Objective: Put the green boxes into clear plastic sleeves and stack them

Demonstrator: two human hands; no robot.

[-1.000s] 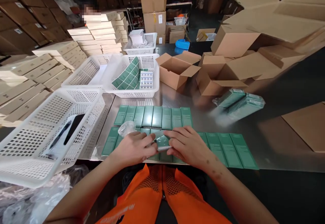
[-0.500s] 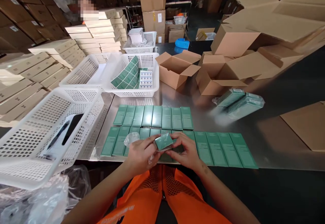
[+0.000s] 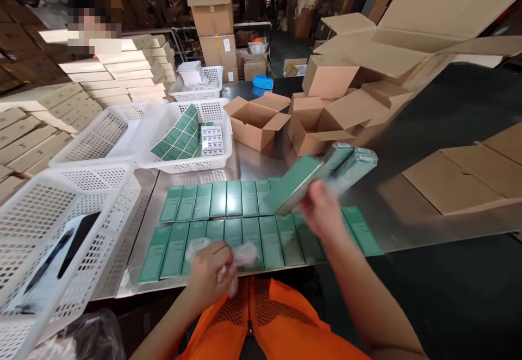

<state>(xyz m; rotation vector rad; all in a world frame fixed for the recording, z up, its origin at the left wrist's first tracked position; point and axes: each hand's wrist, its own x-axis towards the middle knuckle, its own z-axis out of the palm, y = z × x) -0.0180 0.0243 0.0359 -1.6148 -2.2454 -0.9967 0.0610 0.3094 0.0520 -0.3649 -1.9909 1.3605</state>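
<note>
My right hand [image 3: 324, 210] holds a slim green box [image 3: 296, 185] lifted and tilted above the metal table [image 3: 408, 224], over the right end of the far row. My left hand [image 3: 212, 270] is closed on crumpled clear plastic wrap [image 3: 244, 252] at the table's near edge. Two rows of green boxes [image 3: 228, 199] lie flat side by side in front of me. A plastic-wrapped bundle of green boxes [image 3: 353, 164] lies just beyond my right hand.
White baskets: one at left with a pen and dark card [image 3: 49, 240], one with green boxes and labels [image 3: 183, 137]. Open cardboard cartons [image 3: 256, 120] stand behind; flat cardboard [image 3: 460, 178] lies right. Stacked pale boxes [image 3: 118, 72] and a person are far left.
My right hand pulled the green box out of the wrap and raised it up and to the right. My left hand kept the wrap near the table edge. The view shifted right.
</note>
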